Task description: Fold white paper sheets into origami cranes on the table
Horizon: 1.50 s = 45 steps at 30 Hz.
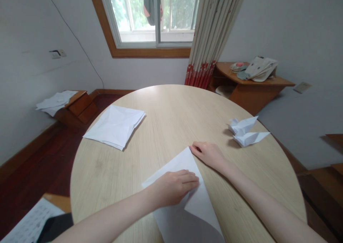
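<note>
A round table [171,105] fills most of the room in front of me, with a wood-framed window [175,52] beyond its far side and a flowered curtain [207,32] hanging at the window's right. A wooden desk [257,93] stands against the right wall, bearing a cloth bag [262,69], and a low cabinet [83,105] with papers [57,102] on top sits off to the left. The large white sheet [199,209] lies on the near part of the table, partly folded over, a far corner pointing away from the person. A stack of white paper [115,125] rests near the table's left edge. The left hand [175,186] lies across the sheet, fingers stretched out flat, gripping nothing. The right hand [207,153] is curled beside that far corner; I can't tell whether it pinches the paper. Two small folded paper figures [248,138] sit close together near the table's right edge.
</note>
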{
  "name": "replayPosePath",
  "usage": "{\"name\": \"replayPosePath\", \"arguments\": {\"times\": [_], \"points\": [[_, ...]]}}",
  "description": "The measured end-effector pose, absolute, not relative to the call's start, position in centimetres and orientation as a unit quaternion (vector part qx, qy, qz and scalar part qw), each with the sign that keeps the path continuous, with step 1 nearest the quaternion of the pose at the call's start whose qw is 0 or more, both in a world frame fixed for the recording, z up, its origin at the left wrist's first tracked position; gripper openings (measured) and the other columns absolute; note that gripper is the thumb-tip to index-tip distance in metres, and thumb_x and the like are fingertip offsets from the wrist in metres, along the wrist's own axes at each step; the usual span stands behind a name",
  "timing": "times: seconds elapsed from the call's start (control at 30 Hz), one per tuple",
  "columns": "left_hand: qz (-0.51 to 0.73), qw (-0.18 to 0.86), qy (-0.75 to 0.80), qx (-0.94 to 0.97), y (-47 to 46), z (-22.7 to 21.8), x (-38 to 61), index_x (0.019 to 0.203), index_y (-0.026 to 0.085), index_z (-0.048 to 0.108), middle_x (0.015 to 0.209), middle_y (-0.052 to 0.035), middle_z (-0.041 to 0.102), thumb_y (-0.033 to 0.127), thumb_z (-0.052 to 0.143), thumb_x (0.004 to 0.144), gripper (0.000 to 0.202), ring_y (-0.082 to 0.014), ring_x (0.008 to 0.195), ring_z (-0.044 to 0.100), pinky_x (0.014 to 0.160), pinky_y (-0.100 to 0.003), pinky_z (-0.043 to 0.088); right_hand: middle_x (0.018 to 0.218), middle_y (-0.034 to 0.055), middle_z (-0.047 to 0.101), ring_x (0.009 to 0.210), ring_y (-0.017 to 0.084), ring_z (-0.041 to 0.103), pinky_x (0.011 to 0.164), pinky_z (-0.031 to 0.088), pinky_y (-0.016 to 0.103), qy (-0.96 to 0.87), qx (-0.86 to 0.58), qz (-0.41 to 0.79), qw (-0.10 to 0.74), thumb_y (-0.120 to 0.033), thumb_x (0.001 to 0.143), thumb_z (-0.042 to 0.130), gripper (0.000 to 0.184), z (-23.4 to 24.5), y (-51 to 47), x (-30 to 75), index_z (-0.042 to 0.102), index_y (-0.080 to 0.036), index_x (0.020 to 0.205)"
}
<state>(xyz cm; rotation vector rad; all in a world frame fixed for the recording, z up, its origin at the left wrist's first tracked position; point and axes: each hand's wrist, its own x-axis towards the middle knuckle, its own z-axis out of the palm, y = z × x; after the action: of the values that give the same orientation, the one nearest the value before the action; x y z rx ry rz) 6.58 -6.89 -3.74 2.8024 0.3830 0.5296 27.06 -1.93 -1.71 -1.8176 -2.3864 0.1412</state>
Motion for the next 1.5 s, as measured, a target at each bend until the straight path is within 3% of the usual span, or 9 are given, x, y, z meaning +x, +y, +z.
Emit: {"name": "replayPosePath", "arguments": {"times": [0.23, 0.43, 0.63, 0.9, 1.13, 1.5], "points": [[0.186, 0.118, 0.129, 0.967, -6.9, -3.8, 6.6, 0.120, 0.010, 0.056, 0.123, -0.0086, 0.064, 0.008, 0.045, 0.090, 0.033, -0.0165, 0.115, 0.058, 0.108, -0.030, 0.042, 0.069, 0.0030, 0.066, 0.066, 0.017, 0.060, 0.058, 0.032, 0.027, -0.807, -0.573, 0.069, 0.122, -0.033, 0.098, 0.035, 0.037, -2.3, -2.6, 27.5, 0.056, -0.020, 0.070], [0.187, 0.116, 0.125, 0.967, -7.0, -3.8, 6.5, 0.120, 0.009, 0.056, 0.123, -0.0084, 0.063, 0.008, 0.046, 0.089, 0.032, -0.0171, 0.114, 0.059, 0.107, -0.030, 0.042, 0.078, 0.0055, 0.062, 0.075, 0.019, 0.055, 0.070, 0.039, 0.030, -0.849, -0.490, 0.086, 0.177, -0.027, 0.096, 0.037, 0.026, -2.5, -2.5, 27.5, 0.053, -0.019, 0.078], [0.179, 0.122, 0.126, 0.968, -7.0, -3.7, 6.4, 0.121, 0.010, 0.055, 0.124, -0.0087, 0.063, 0.008, 0.046, 0.089, 0.034, -0.0167, 0.114, 0.058, 0.108, -0.030, 0.042, 0.081, 0.0063, 0.060, 0.077, 0.020, 0.053, 0.071, 0.040, 0.033, -0.850, -0.488, 0.076, 0.183, -0.022, 0.094, 0.038, 0.020, -2.5, -2.3, 27.1, 0.053, -0.019, 0.081], [0.188, 0.130, 0.132, 0.965, -7.0, -4.0, 6.5, 0.120, 0.011, 0.056, 0.123, -0.0070, 0.064, 0.009, 0.046, 0.089, 0.033, -0.0166, 0.112, 0.060, 0.106, -0.029, 0.044, 0.079, 0.0079, 0.065, 0.075, 0.021, 0.057, 0.069, 0.035, 0.033, -0.856, -0.508, -0.035, 0.088, -0.023, 0.095, 0.040, 0.027, -1.9, -2.9, 26.6, 0.059, -0.017, 0.077], [0.177, 0.134, 0.134, 0.966, -7.0, -3.6, 6.5, 0.119, 0.011, 0.057, 0.124, -0.0065, 0.063, 0.008, 0.046, 0.089, 0.033, -0.0171, 0.112, 0.059, 0.106, -0.028, 0.043, 0.076, 0.0065, 0.068, 0.074, 0.020, 0.061, 0.064, 0.034, 0.030, -0.826, -0.557, -0.001, 0.086, -0.025, 0.095, 0.042, 0.030, -1.8, -2.3, 26.3, 0.061, -0.018, 0.073], [0.154, 0.158, 0.148, 0.964, -6.9, -3.2, 6.4, 0.120, 0.013, 0.057, 0.125, -0.0046, 0.063, 0.007, 0.043, 0.090, 0.034, -0.0147, 0.115, 0.059, 0.110, -0.028, 0.037, 0.074, 0.0058, 0.068, 0.069, 0.018, 0.060, 0.061, 0.033, 0.028, -0.879, -0.472, 0.057, 0.037, -0.025, 0.095, 0.042, 0.031, -0.3, -3.4, 27.7, 0.062, -0.017, 0.072]]}}
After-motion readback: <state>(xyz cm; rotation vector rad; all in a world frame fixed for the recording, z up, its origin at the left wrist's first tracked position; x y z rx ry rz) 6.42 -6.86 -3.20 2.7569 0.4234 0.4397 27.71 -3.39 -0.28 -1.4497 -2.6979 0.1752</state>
